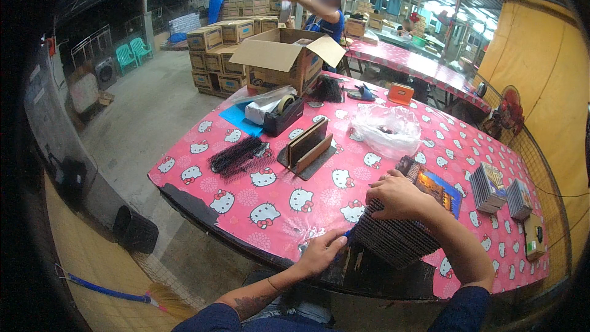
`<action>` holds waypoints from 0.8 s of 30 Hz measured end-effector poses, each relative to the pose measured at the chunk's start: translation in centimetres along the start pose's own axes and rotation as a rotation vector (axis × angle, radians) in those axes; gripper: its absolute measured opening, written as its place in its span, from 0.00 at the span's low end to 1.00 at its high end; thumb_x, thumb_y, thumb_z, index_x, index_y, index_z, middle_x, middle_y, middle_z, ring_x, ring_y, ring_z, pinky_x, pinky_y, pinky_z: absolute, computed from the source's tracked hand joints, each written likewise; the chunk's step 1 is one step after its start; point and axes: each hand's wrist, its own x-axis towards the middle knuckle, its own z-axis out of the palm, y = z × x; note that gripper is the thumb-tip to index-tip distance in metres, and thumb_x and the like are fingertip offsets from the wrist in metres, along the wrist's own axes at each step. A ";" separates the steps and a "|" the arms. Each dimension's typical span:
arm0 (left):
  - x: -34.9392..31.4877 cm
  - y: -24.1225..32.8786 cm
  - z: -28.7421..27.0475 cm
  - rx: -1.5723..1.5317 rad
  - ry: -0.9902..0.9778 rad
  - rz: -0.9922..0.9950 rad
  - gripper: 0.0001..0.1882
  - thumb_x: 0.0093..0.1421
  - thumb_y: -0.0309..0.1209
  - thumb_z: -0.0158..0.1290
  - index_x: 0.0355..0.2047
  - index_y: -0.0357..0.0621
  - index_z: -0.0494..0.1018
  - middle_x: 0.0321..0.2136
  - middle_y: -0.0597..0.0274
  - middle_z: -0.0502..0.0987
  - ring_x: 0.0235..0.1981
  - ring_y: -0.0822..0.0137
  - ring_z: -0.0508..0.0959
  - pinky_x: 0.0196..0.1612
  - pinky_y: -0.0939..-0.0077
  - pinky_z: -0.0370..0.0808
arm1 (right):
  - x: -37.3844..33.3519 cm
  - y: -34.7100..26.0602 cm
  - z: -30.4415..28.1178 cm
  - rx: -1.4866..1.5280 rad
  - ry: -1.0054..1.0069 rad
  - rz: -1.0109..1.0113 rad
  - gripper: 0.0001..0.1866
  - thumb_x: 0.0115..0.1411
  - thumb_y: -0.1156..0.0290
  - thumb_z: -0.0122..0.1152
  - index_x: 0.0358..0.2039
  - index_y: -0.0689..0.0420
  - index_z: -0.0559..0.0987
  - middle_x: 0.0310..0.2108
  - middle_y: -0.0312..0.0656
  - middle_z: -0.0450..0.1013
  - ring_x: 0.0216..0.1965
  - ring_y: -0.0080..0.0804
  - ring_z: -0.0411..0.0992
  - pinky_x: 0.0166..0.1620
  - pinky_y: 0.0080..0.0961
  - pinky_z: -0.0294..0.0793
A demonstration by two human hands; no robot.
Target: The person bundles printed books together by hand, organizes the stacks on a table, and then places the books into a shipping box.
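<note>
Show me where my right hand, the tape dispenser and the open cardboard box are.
Right hand point(396, 195), head view: on the back of the hand.
Tape dispenser point(285, 121), head view: on its black body.
Open cardboard box point(274, 79), head view: on its near side wall.

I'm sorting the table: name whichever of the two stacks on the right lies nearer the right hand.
The left stack, the larger one; the smaller right stack stands farther from the right hand.

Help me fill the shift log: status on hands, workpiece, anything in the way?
Left hand closed on blue item. Right hand over black ridged sheet. Colourful picture panel close beside it; clear plastic bag farther off.
</note>
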 end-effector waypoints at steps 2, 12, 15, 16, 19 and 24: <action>0.0 0.4 -0.1 -0.012 -0.004 -0.013 0.17 0.67 0.33 0.46 0.52 0.38 0.71 0.37 0.66 0.76 0.37 0.77 0.74 0.41 0.79 0.73 | 0.1 -0.1 0.0 -0.003 0.003 0.002 0.19 0.46 0.55 0.68 0.36 0.50 0.80 0.35 0.38 0.76 0.45 0.38 0.71 0.54 0.38 0.61; 1.0 0.2 0.1 0.061 -0.001 -0.014 0.19 0.66 0.38 0.48 0.51 0.37 0.72 0.36 0.57 0.79 0.39 0.68 0.78 0.45 0.72 0.73 | 0.2 0.7 1.0 0.014 0.064 -0.035 0.20 0.40 0.58 0.69 0.35 0.48 0.80 0.37 0.40 0.75 0.47 0.41 0.71 0.53 0.45 0.62; 1.5 -0.2 0.2 -0.153 0.005 0.000 0.18 0.67 0.36 0.46 0.50 0.36 0.73 0.30 0.68 0.75 0.31 0.76 0.72 0.35 0.79 0.71 | 0.6 -0.1 0.2 0.103 -0.009 0.002 0.18 0.42 0.61 0.70 0.35 0.50 0.79 0.38 0.40 0.72 0.48 0.42 0.67 0.58 0.43 0.57; 1.7 0.1 0.2 -0.200 -0.016 -0.046 0.18 0.67 0.35 0.46 0.51 0.37 0.72 0.32 0.67 0.75 0.33 0.76 0.73 0.37 0.79 0.72 | 0.5 0.0 0.1 0.111 0.006 0.000 0.17 0.43 0.62 0.70 0.35 0.50 0.79 0.38 0.40 0.72 0.48 0.42 0.68 0.58 0.42 0.57; 1.9 1.0 0.3 -0.278 -0.064 -0.111 0.17 0.68 0.34 0.44 0.53 0.39 0.72 0.36 0.67 0.76 0.36 0.76 0.76 0.39 0.80 0.75 | 0.0 -0.3 0.0 0.132 0.039 0.011 0.17 0.42 0.63 0.69 0.34 0.50 0.80 0.37 0.41 0.73 0.48 0.41 0.68 0.60 0.43 0.56; 2.3 1.6 0.9 -0.331 -0.084 -0.094 0.17 0.68 0.35 0.44 0.52 0.40 0.72 0.36 0.68 0.76 0.34 0.77 0.75 0.37 0.80 0.75 | 0.1 -0.1 0.3 0.157 0.034 0.029 0.17 0.42 0.64 0.68 0.36 0.51 0.80 0.38 0.42 0.74 0.51 0.42 0.68 0.64 0.51 0.52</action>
